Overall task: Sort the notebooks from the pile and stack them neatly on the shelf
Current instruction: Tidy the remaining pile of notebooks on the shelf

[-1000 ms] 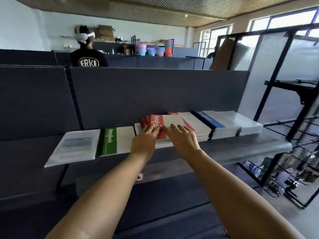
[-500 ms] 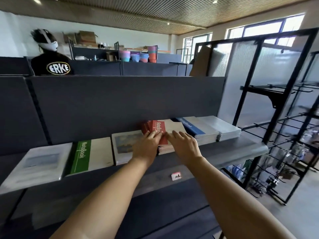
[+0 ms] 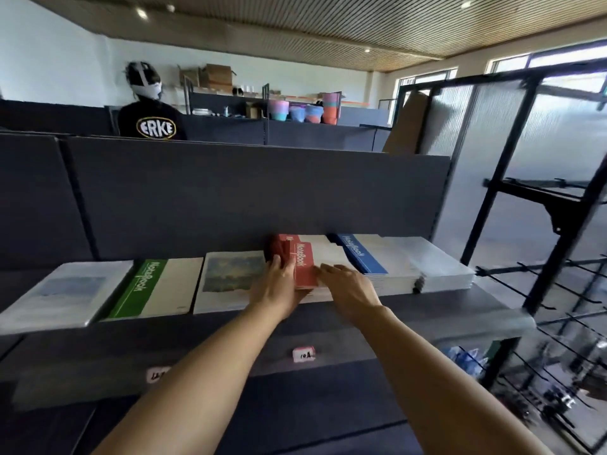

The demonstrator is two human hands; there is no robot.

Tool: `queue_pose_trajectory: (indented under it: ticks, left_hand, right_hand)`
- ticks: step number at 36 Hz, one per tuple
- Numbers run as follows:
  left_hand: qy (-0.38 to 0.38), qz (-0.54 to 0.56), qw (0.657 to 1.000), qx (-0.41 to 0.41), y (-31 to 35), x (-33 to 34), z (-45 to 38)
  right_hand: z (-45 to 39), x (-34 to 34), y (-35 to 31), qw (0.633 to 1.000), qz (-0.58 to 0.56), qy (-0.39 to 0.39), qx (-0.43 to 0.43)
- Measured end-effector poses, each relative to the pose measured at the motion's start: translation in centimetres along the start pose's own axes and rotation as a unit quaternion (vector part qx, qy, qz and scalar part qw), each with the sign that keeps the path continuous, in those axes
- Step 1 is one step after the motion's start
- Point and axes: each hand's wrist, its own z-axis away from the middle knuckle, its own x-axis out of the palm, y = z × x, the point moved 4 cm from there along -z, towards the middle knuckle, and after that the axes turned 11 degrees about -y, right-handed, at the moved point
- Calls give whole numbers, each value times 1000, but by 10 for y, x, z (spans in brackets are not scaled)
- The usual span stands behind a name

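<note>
On the shelf (image 3: pixel 427 310), the left hand (image 3: pixel 279 290) gripped the red notebooks (image 3: pixel 303 267) from their left edge; the right hand (image 3: pixel 348 287) lay flat, fingers straight, on the stack.

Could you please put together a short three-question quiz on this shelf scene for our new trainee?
1. True or false: both hands touch the red notebooks.
2. Which stack lies directly right of the red one?
A. green
B. blue
C. painted cover
3. Fill in: the pink price tag sits on the shelf's ____ edge.

Key:
1. True: left hand, right hand.
2. B, blue notebooks.
3. Front, on the shelf.
</note>
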Motion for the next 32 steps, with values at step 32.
queue_pose_trajectory:
  ticks: [32]
  left_hand:
    - [-86,81,993,-21,-7,2,-35]
  right_hand:
    - [-43,18,80,991,20,-89,100]
